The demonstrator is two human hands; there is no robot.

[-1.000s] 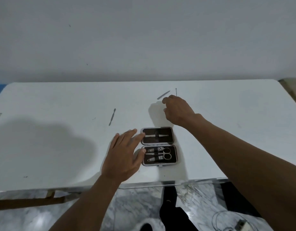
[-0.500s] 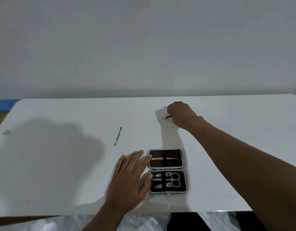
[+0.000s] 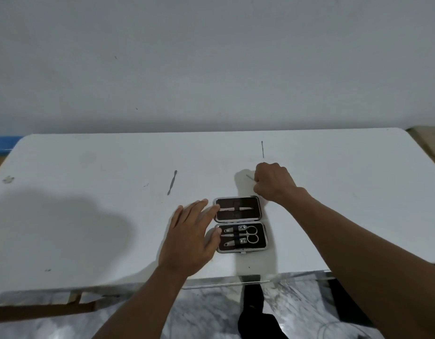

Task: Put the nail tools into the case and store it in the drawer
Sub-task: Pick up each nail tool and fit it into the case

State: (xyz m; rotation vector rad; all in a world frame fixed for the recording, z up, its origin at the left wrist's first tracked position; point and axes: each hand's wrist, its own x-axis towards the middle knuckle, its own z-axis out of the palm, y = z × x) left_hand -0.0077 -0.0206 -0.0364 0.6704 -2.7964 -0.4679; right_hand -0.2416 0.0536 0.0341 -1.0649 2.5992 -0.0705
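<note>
Most of thin tool [image 3: 249,177] hidden inside right hand [image 3: 272,183]; type unreadable.

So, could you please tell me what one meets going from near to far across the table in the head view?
Case's near half, with clippers and scissors → case's far half, with one slim tool → right hand pinching a thin tool → thin pick lying loose. Left hand and flat tool overlap these, so omitted.

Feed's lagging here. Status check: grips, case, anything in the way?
Left grip flat, touching open case left edge. Right grip pinches thin tool behind it. Flat tool and pick loose on table.
</note>
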